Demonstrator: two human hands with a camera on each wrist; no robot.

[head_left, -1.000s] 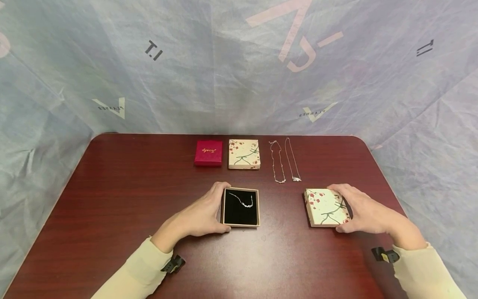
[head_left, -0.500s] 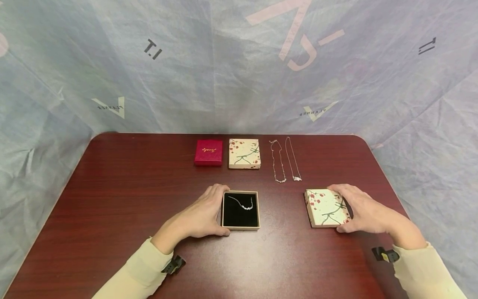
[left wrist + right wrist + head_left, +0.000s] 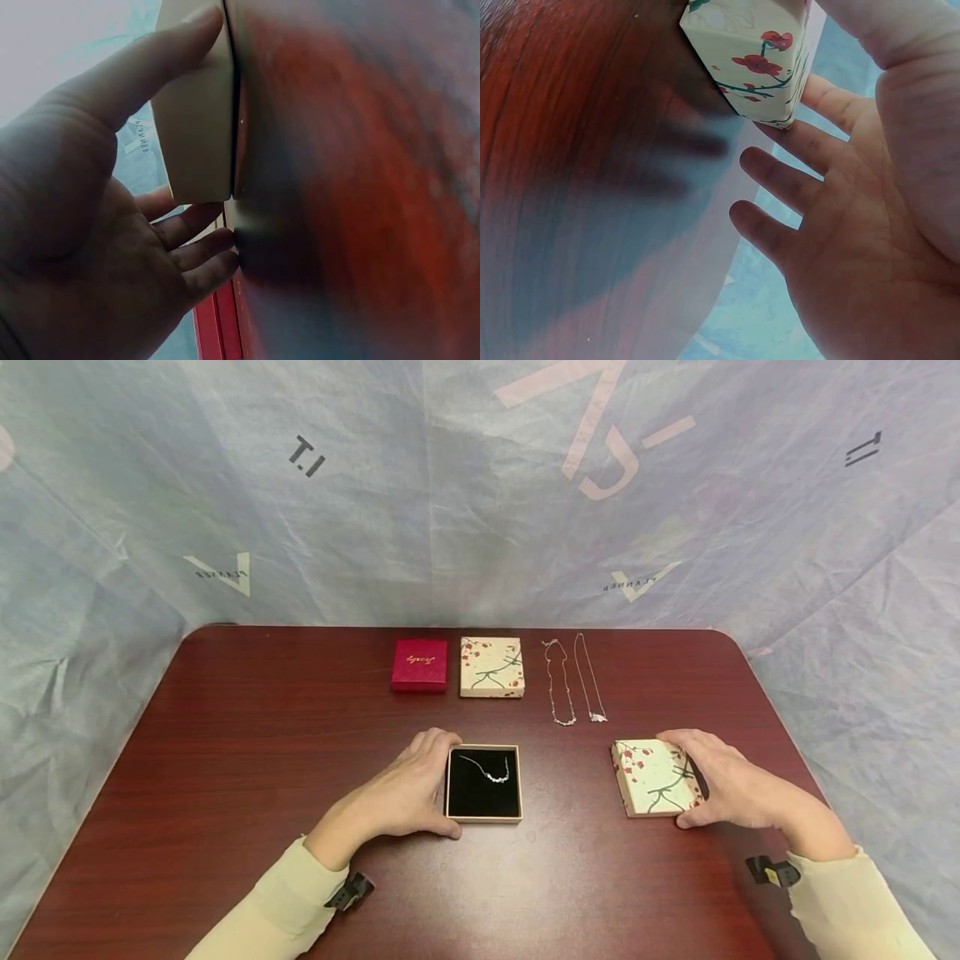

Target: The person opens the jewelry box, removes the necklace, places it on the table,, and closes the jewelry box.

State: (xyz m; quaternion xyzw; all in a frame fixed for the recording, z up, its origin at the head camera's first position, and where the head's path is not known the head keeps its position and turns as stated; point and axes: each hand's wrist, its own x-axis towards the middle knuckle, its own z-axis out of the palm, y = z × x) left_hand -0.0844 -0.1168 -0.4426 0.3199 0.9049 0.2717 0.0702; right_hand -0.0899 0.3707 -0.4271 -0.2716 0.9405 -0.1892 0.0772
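My left hand [image 3: 401,789] holds an open jewelry box base [image 3: 483,819] at its left side, thumb on the near wall, fingers at the far one. A black pad [image 3: 480,797] fills the base, and a silver chain with a beaded front [image 3: 495,777] lies on it. To the right, my right hand [image 3: 731,785] grips a cream flowered box lid [image 3: 652,777] between thumb and fingers. In the left wrist view, the box wall [image 3: 195,135] sits against the tabletop. The right wrist view shows the lid's flowered side [image 3: 754,71] at the fingertips.
Along the back of the dark red table [image 3: 247,760] stand a red box [image 3: 419,665] and a second cream flowered box [image 3: 491,667]. Two silver necklaces [image 3: 561,685] lie stretched out to their right. A grey printed cloth [image 3: 427,493] hangs behind the table.
The box base has come slightly toward me and now lies level, with my left hand still on it. My right hand and the lid have barely moved.
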